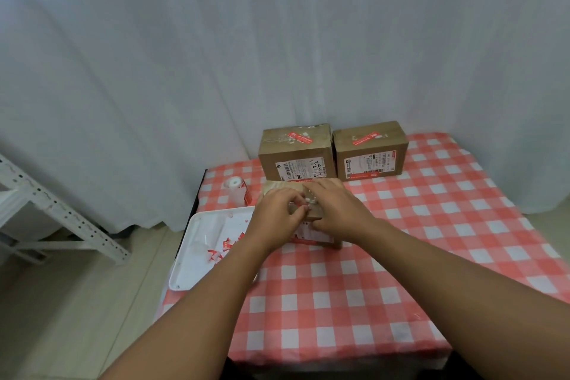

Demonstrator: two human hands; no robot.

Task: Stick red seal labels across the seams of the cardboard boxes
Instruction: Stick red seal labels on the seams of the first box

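While both hands work on a small box [320, 219] near the table's [354, 302] left edge, the left hand [276, 219] pinches something tiny and the right hand [336, 207] lies flat on top; two sealed boxes [333, 153] stand behind, before a white curtain [246, 40]

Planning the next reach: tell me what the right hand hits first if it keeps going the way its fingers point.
The right hand points up-left over the near box. Going on, it would probably first meet the left hand, though depth is unclear.
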